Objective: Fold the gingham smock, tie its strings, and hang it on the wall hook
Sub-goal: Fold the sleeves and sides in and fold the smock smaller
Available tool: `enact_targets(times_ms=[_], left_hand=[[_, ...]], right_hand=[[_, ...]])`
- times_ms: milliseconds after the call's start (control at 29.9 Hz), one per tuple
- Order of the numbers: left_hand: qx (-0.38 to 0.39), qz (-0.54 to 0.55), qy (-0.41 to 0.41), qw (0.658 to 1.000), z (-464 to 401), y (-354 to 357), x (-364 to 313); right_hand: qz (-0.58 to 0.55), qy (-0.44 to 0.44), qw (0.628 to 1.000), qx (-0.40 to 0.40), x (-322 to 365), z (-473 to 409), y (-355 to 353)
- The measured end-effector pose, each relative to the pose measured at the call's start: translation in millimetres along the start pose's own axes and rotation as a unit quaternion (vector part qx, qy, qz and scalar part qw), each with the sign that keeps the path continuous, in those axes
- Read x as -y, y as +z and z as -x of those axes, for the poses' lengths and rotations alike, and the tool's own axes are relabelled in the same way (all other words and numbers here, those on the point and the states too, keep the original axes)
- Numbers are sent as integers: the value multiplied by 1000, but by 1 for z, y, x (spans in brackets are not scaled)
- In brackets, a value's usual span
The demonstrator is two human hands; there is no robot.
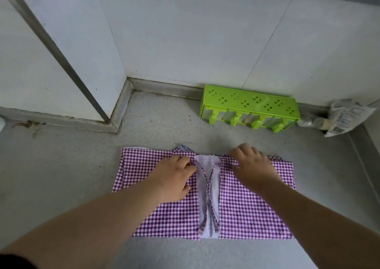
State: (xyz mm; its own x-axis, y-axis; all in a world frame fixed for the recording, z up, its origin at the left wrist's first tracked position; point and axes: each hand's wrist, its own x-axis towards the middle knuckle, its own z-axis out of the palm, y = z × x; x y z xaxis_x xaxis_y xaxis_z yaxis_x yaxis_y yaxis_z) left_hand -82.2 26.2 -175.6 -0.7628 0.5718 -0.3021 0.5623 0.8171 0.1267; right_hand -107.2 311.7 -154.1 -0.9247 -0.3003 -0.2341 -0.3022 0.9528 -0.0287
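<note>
On grey speckled floor (61, 176), close to a wall corner: purple-and-white gingham cotton smock (246, 213), spread flat, both side panels folded inward toward the middle. Between the 2 panels, a pale lining strip (207, 161) exposed, running from far edge to near edge. Along that strip, 2 thin gingham strings (209, 190), loose and untied, crossing near mid-length.

Left hand (174, 178): palm down on the left panel, fingers curled at the panel's inner edge, fingertips at the upper end of 1 string; whether pinching string or cloth cannot tell. Right hand (251, 166): palm down on the right panel near its far edge, fingers bent and pressing the cloth; any pinch beneath hidden, cannot tell.

Beyond the smock, well apart from it, against the white tiled wall (205, 32): lime-green perforated plastic rack (249, 108), lying on the floor. Just to its right, in the corner: crumpled clear plastic bag (347, 116) beside a small clear bottle (310, 122).
</note>
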Motion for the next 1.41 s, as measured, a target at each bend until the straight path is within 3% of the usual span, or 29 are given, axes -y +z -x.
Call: enact_targets(times_ms=[100, 167, 234, 335, 402, 502, 535, 569, 602, 736, 837, 937, 1071, 1272, 1406], left_hand=[[25, -31, -18, 999, -3, -4, -9], [30, -32, -30, 999, -5, -5, -13], [31, -21, -45, 998, -7, -5, -15], [40, 13, -61, 997, -14, -6, -13], [46, 45, -82, 995, -21, -9, -9], [38, 159, -134, 977, -33, -19, -1], [34, 203, -153, 967, -37, -22, 2], [28, 242, -171, 955, -41, -23, 4], [26, 277, -186, 942, -45, -24, 7], [9, 358, -219, 908, -56, -23, 15], [-35, 355, -214, 910, -52, -27, 9], [-85, 225, -151, 959, -35, -29, -2], [-56, 65, 0, 996, -18, -12, -12], [23, 40, -11, 999, -17, 1, -22], [55, 19, -27, 998, -25, -5, -26]], right_hand=[[-41, -129, 990, 28, 26, -3, -1], [-41, -139, 988, 45, 37, -10, 0], [-77, -102, 989, 69, 43, -20, -1], [-230, 47, 967, 94, 40, -41, -6], [-339, 162, 924, 63, 34, -59, -8], [-552, 281, 784, 35, 28, -84, -9], [-586, 298, 753, 29, 25, -89, -9], [-586, 304, 751, 24, 23, -91, -8], [-562, 299, 771, 18, 20, -91, -8], [-342, 172, 924, -9, 18, -71, -14], [-214, -4, 977, 0, 34, -56, -11], [-143, -95, 984, 35, 47, -51, -4], [-135, -71, 986, 72, 53, -56, 0], [-140, -9, 983, 122, 56, -100, -11], [-184, 2, 978, 99, 51, -125, -22]])
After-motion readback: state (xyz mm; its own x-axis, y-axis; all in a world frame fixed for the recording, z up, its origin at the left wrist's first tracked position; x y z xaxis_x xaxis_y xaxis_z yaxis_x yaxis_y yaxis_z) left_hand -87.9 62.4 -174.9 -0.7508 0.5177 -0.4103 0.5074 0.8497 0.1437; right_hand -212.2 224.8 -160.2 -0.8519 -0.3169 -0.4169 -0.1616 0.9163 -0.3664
